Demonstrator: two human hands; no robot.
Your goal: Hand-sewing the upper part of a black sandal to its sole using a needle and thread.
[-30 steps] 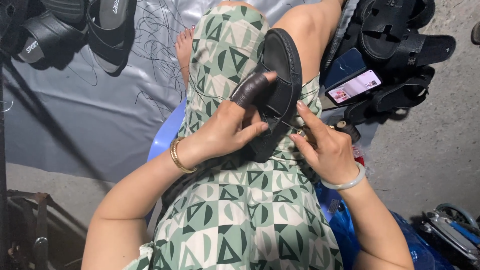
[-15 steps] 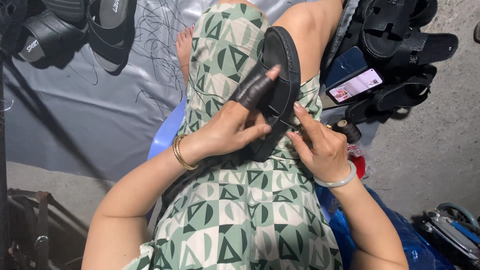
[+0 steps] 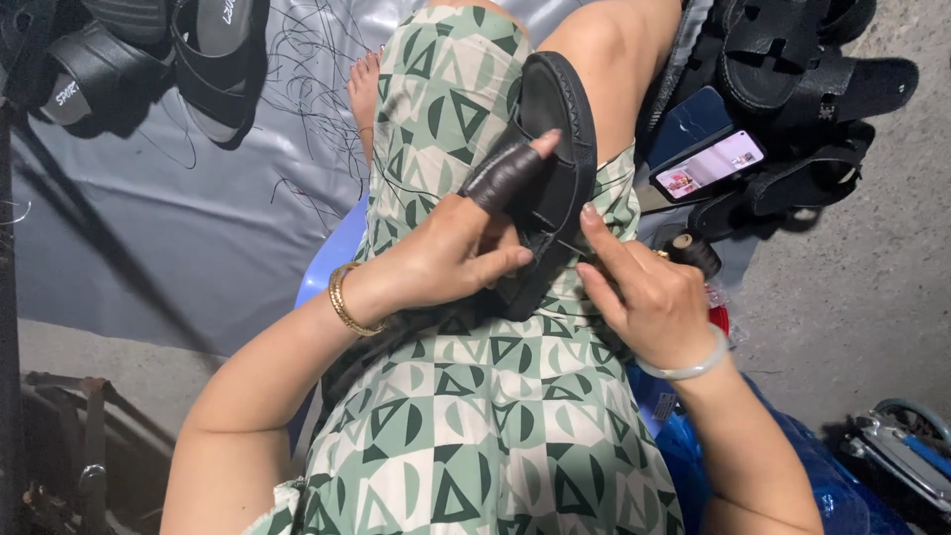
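Observation:
A black sandal (image 3: 567, 129) lies on my lap, over a green patterned dress (image 3: 466, 416). My left hand (image 3: 446, 248) grips the sandal's near end; its index finger wears a dark brown leather finger guard (image 3: 507, 173). My right hand (image 3: 639, 287) rests at the sandal's right edge, fingers pinched close to the sole; what they pinch is too small to tell. A gold bracelet is on the left wrist, a pale bangle on the right.
A phone (image 3: 708, 163) with a lit screen lies to the right among several black sandals (image 3: 802, 79). More sandals (image 3: 149, 50) sit at the top left on a grey sheet (image 3: 149, 218). A black thread spool (image 3: 693, 253) is by my right hand. A blue stool edge (image 3: 332, 258) shows.
My right hand has shifted slightly down and right along the sandal's edge. The left hand keeps its hold on the sandal.

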